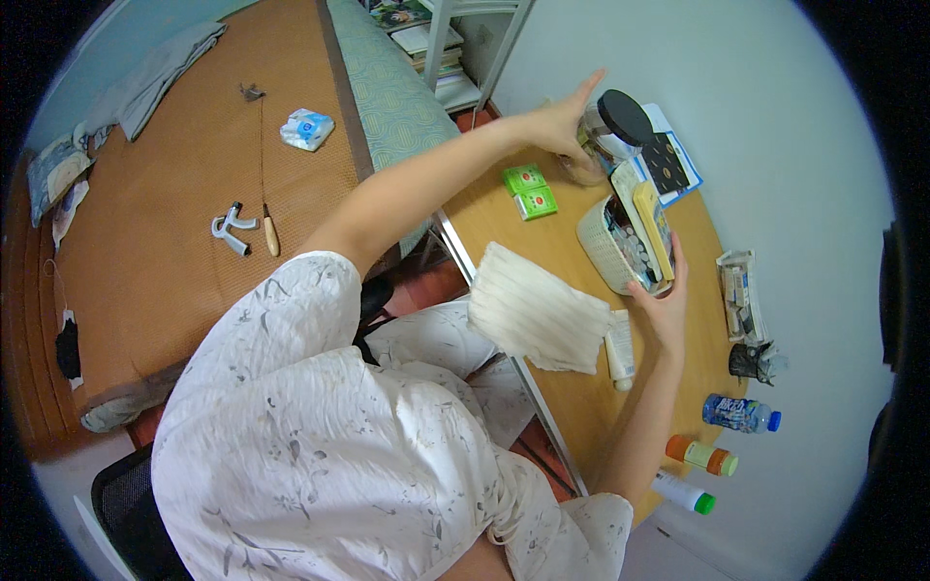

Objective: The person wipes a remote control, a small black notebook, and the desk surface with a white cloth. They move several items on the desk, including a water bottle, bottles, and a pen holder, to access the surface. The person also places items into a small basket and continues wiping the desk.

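Observation:
My left hand (561, 129) is at the side of a clear jar with a black lid (625, 118), its fingers spread wide. Whether its fingertips touch the jar is hard to tell. My right hand (665, 309) grips the near end of a white woven plastic basket (601, 247), thumb on the rim and fingers along the far side. Inside the basket are a yellow flat item (654, 225) and several small packed things. Two green boxes (530, 190) lie left of the basket. A white cloth (538, 312) hangs slightly over the desk's front edge, beside a white tube (620, 348).
Along the wall side of the wooden desk (697, 327) stand a tray of small items (741, 294), a black holder (752, 361), a blue-capped bottle (740, 414), an orange bottle (701, 455) and a green-capped bottle (683, 492). A hand-grip exerciser (234, 229) lies on the bed mat (160, 240).

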Demonstrator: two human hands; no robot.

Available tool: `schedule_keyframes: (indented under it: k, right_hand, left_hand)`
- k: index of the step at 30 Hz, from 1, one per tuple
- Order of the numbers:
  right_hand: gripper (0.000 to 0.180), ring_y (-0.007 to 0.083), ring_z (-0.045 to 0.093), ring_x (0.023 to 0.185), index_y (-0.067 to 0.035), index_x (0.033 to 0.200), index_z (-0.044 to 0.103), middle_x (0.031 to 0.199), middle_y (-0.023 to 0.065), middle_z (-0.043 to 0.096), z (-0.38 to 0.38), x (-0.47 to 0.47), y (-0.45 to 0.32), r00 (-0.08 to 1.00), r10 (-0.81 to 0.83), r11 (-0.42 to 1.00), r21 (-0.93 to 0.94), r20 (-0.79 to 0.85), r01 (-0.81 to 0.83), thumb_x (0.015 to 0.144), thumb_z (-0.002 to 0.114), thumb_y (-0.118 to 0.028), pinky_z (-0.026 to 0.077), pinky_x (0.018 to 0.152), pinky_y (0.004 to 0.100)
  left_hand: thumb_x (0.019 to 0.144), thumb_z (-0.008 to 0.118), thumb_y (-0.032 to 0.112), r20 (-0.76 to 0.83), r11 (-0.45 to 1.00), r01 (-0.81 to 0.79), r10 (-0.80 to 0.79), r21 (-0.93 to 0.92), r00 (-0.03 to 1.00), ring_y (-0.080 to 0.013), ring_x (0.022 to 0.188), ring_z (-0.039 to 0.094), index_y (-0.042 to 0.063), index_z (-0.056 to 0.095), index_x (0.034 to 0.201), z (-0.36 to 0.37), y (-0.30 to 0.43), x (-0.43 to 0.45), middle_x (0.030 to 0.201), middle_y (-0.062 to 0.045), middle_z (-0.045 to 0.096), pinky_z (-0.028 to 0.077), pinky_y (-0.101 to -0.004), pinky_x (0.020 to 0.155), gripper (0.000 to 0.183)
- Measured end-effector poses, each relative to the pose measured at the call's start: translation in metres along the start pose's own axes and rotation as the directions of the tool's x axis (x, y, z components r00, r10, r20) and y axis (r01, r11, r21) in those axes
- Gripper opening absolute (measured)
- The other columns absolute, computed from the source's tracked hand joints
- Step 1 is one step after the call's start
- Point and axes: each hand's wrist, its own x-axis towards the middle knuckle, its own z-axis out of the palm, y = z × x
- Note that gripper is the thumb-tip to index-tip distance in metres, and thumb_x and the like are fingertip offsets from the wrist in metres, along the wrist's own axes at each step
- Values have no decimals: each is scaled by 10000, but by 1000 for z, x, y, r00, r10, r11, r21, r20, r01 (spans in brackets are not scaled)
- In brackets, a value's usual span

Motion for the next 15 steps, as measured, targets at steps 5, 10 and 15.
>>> schedule_keyframes:
  k: [5, 10, 15]
  right_hand:
    - [1181, 289, 405, 1430, -76, 1615, 259, 1595, 151, 328, 4, -4, 1, 998, 67, 990, 125, -5, -66, 674, 951, -250, 353, 1182, 412]
    - [1337, 303, 281, 1512, -152, 1656, 93, 1676, 169, 187, 7, -11, -12, 995, 95, 971, 221, -29, -86, 647, 968, -194, 307, 1218, 443]
    - [1211, 341, 225, 1538, -185, 1658, 57, 1682, 170, 150, -2, -26, -31, 969, 199, 977, 108, -149, -184, 776, 882, -272, 280, 1230, 445]
  left_hand:
    - [807, 822, 222, -279, 964, 229, -185, 136, 942, -279, 1442, 419, 121, 448, 1525, -119, -50, -87, 1511, -116, 500, 374, -402, 1170, 816]
    - [814, 776, 262, -726, 577, 771, -404, 269, 556, -347, 1154, 651, 4, 698, 1186, -219, -158, -285, 1210, -206, 690, 516, -424, 987, 460]
    - [861, 739, 275, -661, 469, 832, -529, 295, 532, -343, 1079, 684, -12, 696, 1155, -227, -174, -389, 1151, -195, 718, 532, -415, 951, 413]
